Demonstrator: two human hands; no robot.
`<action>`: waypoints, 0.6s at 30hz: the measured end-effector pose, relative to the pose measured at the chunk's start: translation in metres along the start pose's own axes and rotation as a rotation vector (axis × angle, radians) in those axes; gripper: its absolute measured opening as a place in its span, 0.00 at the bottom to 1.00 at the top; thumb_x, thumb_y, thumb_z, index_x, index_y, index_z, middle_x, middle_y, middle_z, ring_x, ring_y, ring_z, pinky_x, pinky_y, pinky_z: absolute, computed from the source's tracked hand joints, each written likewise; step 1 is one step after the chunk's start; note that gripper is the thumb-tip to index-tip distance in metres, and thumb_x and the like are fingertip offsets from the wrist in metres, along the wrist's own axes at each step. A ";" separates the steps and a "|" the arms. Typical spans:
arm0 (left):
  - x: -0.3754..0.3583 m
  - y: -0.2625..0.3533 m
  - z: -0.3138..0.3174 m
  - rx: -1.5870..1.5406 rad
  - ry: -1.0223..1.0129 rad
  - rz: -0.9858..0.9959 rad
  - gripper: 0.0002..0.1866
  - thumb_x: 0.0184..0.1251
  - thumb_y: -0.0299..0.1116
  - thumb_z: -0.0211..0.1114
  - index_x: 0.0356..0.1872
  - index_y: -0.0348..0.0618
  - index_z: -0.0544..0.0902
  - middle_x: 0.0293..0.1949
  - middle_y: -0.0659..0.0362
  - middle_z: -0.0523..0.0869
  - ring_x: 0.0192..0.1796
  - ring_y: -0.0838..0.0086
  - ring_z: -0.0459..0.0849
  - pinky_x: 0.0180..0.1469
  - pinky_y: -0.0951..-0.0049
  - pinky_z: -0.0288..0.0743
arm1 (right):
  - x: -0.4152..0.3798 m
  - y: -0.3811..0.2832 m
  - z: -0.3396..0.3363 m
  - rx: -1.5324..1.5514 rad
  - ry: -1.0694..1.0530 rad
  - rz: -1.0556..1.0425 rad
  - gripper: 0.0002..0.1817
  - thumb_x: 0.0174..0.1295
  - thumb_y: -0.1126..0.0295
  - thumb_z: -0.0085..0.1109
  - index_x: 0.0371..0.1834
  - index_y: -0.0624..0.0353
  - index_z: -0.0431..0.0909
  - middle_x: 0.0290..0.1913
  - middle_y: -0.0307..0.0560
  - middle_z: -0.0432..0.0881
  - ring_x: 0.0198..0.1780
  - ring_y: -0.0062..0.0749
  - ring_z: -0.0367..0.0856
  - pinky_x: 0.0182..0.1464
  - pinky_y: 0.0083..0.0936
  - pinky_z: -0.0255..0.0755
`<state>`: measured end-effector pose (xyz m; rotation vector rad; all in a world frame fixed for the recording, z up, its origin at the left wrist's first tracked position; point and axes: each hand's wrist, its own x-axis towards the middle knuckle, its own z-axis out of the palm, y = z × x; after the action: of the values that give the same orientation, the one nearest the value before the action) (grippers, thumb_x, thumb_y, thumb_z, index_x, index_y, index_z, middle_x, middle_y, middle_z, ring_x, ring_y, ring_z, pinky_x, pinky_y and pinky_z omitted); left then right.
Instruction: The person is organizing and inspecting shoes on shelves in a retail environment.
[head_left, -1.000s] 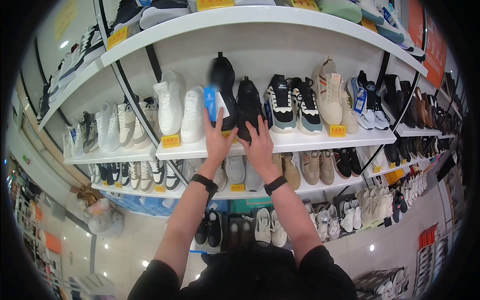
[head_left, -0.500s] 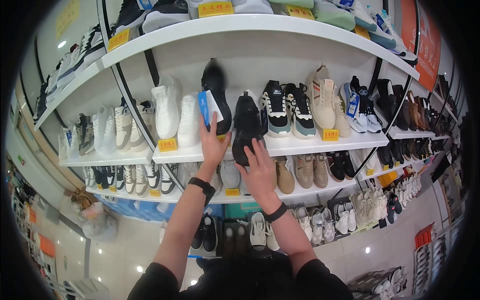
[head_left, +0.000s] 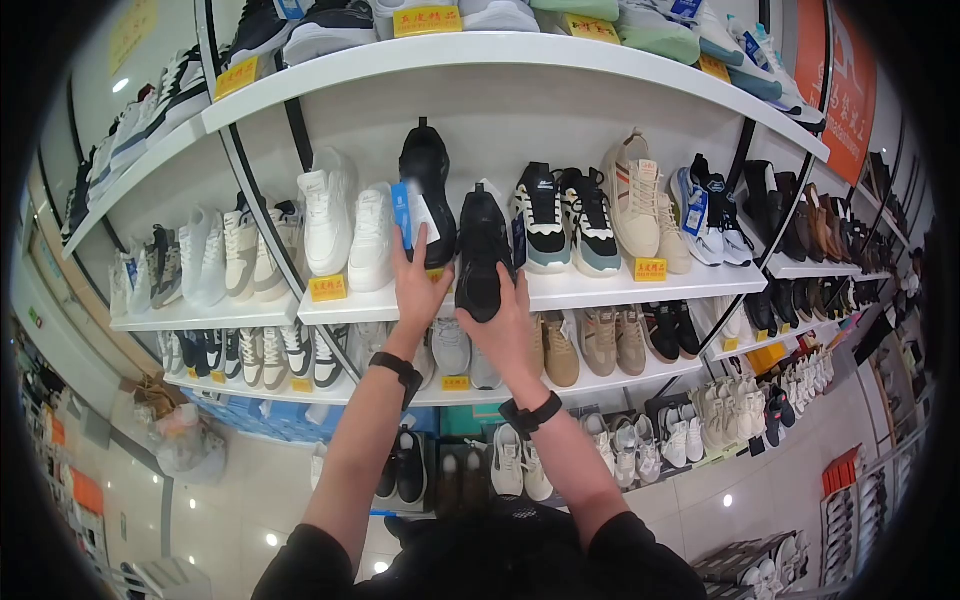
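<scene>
Two black sneakers stand on a white curved shelf (head_left: 600, 288) in the head view. My left hand (head_left: 416, 285) presses against the toe of the taller black sneaker (head_left: 427, 190), which carries a blue and white tag (head_left: 408, 215). My right hand (head_left: 505, 325) grips the second black sneaker (head_left: 484, 255) from below, and its toe hangs over the shelf's front edge. Both wrists wear black bands.
White sneakers (head_left: 345, 225) stand left of the black pair, black-white-teal ones (head_left: 565, 215) and beige ones (head_left: 635, 195) right. Yellow price tags (head_left: 328, 288) sit on the shelf edge. More shoe rows fill shelves above and below. A bagged bundle (head_left: 190, 440) lies on the floor left.
My right hand dropped from the front of the second black sneaker and closed under it, pulling its toe down past the shelf edge. My left hand stayed on the taller sneaker.
</scene>
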<state>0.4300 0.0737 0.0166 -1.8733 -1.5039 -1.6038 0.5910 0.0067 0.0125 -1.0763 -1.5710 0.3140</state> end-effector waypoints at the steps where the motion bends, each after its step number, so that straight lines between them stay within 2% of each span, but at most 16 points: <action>1: 0.000 0.000 0.000 0.002 0.002 0.001 0.46 0.54 0.31 0.77 0.78 0.51 0.67 0.77 0.31 0.55 0.78 0.37 0.57 0.77 0.50 0.58 | -0.003 0.004 0.005 0.020 0.040 -0.022 0.53 0.47 0.67 0.79 0.78 0.59 0.59 0.76 0.80 0.53 0.77 0.77 0.54 0.76 0.55 0.57; 8: 0.001 -0.002 0.000 -0.015 0.009 0.022 0.48 0.54 0.30 0.78 0.79 0.49 0.64 0.78 0.30 0.52 0.78 0.35 0.57 0.77 0.51 0.58 | -0.042 0.012 0.010 0.028 0.123 -0.057 0.53 0.48 0.69 0.76 0.80 0.56 0.59 0.78 0.75 0.52 0.78 0.75 0.50 0.76 0.58 0.54; 13: -0.002 0.005 -0.005 -0.090 0.072 -0.011 0.52 0.57 0.31 0.79 0.81 0.47 0.56 0.79 0.30 0.47 0.78 0.33 0.55 0.77 0.51 0.59 | -0.065 0.026 0.007 0.038 0.148 -0.187 0.52 0.47 0.71 0.77 0.79 0.59 0.60 0.79 0.74 0.51 0.79 0.74 0.50 0.77 0.56 0.54; 17: -0.031 0.016 -0.023 -0.113 -0.006 -0.056 0.51 0.60 0.32 0.77 0.82 0.44 0.54 0.80 0.30 0.45 0.79 0.34 0.55 0.76 0.52 0.59 | -0.080 0.037 -0.003 0.040 0.155 -0.246 0.53 0.46 0.72 0.77 0.78 0.62 0.60 0.79 0.74 0.51 0.79 0.74 0.52 0.76 0.57 0.55; 18: -0.044 0.020 -0.028 -0.072 0.018 -0.038 0.50 0.62 0.31 0.75 0.82 0.42 0.54 0.80 0.32 0.47 0.80 0.38 0.55 0.76 0.54 0.61 | -0.087 0.039 -0.007 0.070 0.144 -0.259 0.53 0.45 0.73 0.78 0.78 0.63 0.60 0.79 0.74 0.52 0.79 0.74 0.53 0.76 0.58 0.56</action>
<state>0.4358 0.0210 -0.0022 -1.8729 -1.5023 -1.7089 0.6095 -0.0408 -0.0682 -0.8121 -1.5368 0.1121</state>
